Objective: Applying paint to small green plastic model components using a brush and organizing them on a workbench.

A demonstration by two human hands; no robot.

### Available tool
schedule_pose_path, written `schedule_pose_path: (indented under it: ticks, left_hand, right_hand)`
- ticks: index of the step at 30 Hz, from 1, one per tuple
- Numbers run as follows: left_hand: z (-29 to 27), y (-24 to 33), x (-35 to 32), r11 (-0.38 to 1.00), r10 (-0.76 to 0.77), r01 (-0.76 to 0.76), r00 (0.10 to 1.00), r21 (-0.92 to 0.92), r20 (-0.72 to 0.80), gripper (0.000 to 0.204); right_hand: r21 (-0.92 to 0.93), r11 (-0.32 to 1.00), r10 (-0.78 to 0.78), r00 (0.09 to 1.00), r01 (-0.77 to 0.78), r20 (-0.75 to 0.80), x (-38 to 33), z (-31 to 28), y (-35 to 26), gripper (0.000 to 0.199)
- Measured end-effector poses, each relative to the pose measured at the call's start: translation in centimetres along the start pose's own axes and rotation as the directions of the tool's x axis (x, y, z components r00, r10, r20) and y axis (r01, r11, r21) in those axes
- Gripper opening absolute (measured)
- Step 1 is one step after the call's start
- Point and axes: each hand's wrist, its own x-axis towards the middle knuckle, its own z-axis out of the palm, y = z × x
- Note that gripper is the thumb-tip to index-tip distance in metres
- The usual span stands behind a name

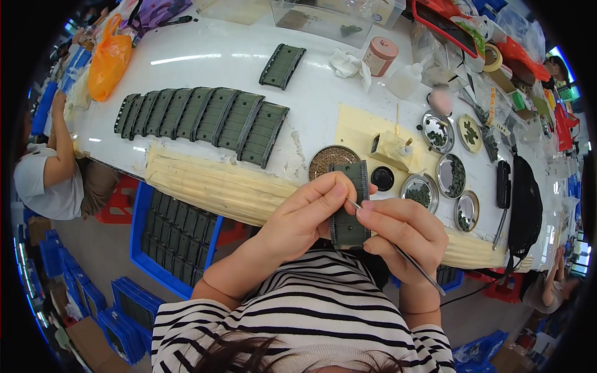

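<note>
Close to my chest, my left hand (pixel 298 217) grips a dark green, ribbed rectangular panel (pixel 349 230) with grey toothed long edges. My right hand (pixel 410 233) is closed around a slim metal hand tool (pixel 418 264); its tip meets the panel near my left fingertips. Whether it has one prong or two, I cannot tell. Just beyond the panel is a round dish of brown grains (pixel 323 158), partly covered by it. A small black round lid or cup (pixel 382 178) lies right of the panel, near a metal dish of small green pieces (pixel 419 192).
Similar panels (pixel 208 118) overlap in a row at left; a single one (pixel 282 66) lies farther back. Several more dishes (pixel 451 175) stand right, beside a yellow block (pixel 396 151). Padding (pixel 211 183) lines the table's front edge. A blue crate (pixel 177 239) sits below. Other people (pixel 50 168) sit at both sides.
</note>
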Motion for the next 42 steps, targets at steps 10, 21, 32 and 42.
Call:
schedule_pose_path:
  ticks: [10, 21, 32, 42]
  left_hand:
    - [-0.2, -0.4, -0.5, 0.997, -0.047, 0.047, 0.999, -0.062, 0.001, 0.026]
    - [0.7, 1.3, -0.7, 0.983, 0.119, -0.156, 0.941, -0.094, -0.317, 0.061]
    - [-0.1, 0.2, -1.0, 0.952, 0.089, -0.168, 0.952, -0.256, -0.294, 0.051]
    - [0.8, 1.0, -1.0, 0.946, 0.09, -0.193, 0.928, -0.26, -0.363, 0.051]
  right_hand:
    - [0.138, 0.988, 0.086, 0.99, -0.071, -0.109, -0.8, -0.4, 0.3, 0.019]
    - [0.035, 0.928, 0.366, 0.889, -0.371, -0.276, -3.0, -0.4, 4.6, 0.013]
    - [-0.156, 0.922, 0.311, 0.919, -0.353, -0.243, -2.4, 0.3, 5.2, 0.009]
    - [-0.186, 0.934, 0.258, 0.936, -0.305, -0.238, -2.6, 0.5, 5.5, 0.011]
